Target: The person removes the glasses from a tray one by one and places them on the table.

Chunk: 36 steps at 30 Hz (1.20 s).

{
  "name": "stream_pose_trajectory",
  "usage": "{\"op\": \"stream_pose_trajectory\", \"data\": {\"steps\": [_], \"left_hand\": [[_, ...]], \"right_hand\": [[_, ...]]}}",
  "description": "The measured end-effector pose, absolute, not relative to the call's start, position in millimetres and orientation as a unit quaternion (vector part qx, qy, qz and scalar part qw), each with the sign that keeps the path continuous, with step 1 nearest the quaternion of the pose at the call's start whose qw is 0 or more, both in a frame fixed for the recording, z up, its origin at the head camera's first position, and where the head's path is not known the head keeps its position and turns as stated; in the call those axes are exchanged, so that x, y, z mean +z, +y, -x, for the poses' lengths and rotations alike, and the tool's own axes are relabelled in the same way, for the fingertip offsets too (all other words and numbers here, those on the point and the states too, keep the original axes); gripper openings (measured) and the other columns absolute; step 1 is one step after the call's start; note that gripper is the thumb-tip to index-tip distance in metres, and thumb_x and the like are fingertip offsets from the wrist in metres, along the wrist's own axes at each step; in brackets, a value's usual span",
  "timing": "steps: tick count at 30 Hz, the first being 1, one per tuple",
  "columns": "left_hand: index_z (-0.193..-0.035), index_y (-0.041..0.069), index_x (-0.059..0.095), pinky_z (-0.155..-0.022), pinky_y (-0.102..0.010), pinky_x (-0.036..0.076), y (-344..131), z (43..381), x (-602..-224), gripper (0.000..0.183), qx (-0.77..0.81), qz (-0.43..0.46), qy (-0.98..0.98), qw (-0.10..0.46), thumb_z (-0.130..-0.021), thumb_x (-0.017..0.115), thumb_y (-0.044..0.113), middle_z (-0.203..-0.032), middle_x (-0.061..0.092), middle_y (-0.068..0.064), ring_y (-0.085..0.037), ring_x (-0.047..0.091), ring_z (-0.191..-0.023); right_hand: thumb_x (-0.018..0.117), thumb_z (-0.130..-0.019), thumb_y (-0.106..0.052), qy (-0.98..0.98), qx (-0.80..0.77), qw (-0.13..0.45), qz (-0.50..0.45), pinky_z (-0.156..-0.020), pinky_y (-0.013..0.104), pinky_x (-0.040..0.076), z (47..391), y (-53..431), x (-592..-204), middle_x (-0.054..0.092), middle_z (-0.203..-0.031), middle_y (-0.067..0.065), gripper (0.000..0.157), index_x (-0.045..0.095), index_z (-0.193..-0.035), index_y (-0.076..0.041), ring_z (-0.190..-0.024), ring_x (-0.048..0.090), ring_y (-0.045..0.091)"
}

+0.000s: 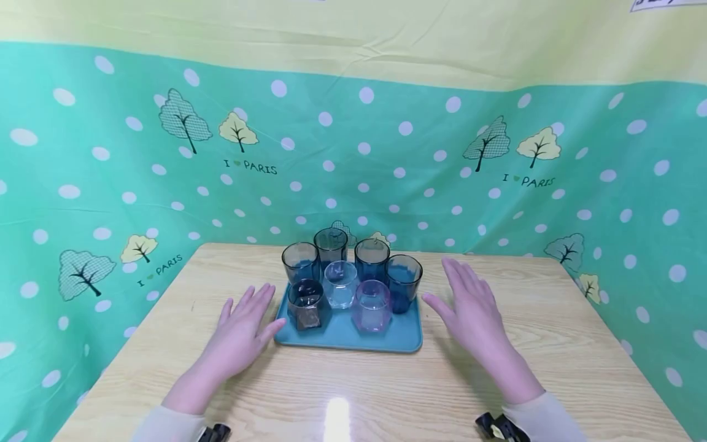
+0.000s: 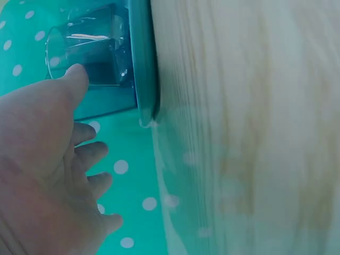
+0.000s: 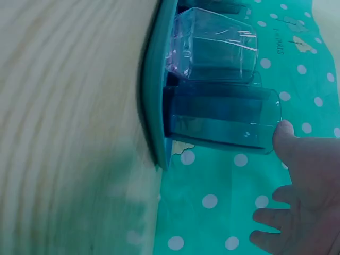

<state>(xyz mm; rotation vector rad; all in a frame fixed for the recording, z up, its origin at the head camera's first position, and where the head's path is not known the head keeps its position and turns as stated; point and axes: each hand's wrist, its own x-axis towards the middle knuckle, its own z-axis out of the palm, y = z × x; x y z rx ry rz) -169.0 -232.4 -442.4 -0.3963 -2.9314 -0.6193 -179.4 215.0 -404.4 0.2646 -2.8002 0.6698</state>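
Observation:
A blue tray lies on the wooden table, bearing several upright glasses. Tall blue-tinted glasses stand along its back and right. Toward the front are a dark grey glass, a clear glass and a pinkish clear glass. My left hand is by the tray's left edge, fingers spread and holding nothing; whether the thumb touches the rim is unclear. To the right of the tray, my right hand hovers with straight fingers, apart from the nearest blue glass in the head view.
The wooden table extends on both sides and in front of the tray. Behind it hangs a green dotted curtain with printed trees, also along the left and right sides. Bright light reflects near the table's front.

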Motion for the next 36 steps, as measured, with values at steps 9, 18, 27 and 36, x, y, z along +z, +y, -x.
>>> {"op": "stream_pose_trajectory", "data": {"steps": [9,18,27,36], "left_hand": [[-0.173,0.001,0.030,-0.127,-0.079,0.005,-232.5,168.3,-451.3,0.083,-0.246,0.124,-0.960,0.048,-0.113,0.062,0.050,-0.177,0.030,-0.024,-0.051,0.018,-0.164],[-0.173,0.001,0.030,-0.128,-0.077,0.005,-233.2,166.5,-459.9,0.080,-0.287,0.122,-0.949,0.035,-0.114,0.062,0.045,-0.176,0.030,-0.025,-0.051,0.019,-0.164],[-0.172,0.000,0.032,-0.127,-0.079,0.008,-235.3,165.9,-468.0,0.079,-0.317,0.136,-0.938,0.044,-0.114,0.061,0.045,-0.174,0.035,-0.026,-0.053,0.022,-0.163],[-0.170,-0.001,0.035,-0.127,-0.078,0.008,-235.2,165.4,-472.8,0.076,-0.325,0.137,-0.935,0.043,-0.115,0.061,0.044,-0.173,0.037,-0.027,-0.053,0.024,-0.162]], "right_hand": [[0.061,-0.109,-0.063,-0.945,0.296,0.108,-0.093,-0.130,0.073,0.017,189.1,203.5,-399.7,0.026,-0.180,0.018,0.093,0.019,-0.179,-0.018,-0.166,0.019,0.046],[0.059,-0.107,-0.068,-0.936,0.332,0.079,-0.087,-0.125,0.075,0.028,198.4,192.8,-393.3,0.026,-0.180,0.020,0.095,0.015,-0.180,-0.024,-0.164,0.025,0.048],[0.064,-0.110,-0.058,-0.921,0.373,0.055,-0.097,-0.127,0.074,0.025,210.0,183.8,-393.2,0.023,-0.182,0.016,0.090,0.016,-0.179,-0.026,-0.165,0.022,0.046],[0.068,-0.110,-0.052,-0.918,0.379,0.036,-0.108,-0.128,0.072,0.025,213.8,177.7,-393.3,0.026,-0.180,0.019,0.091,0.018,-0.179,-0.023,-0.164,0.025,0.048]]}}
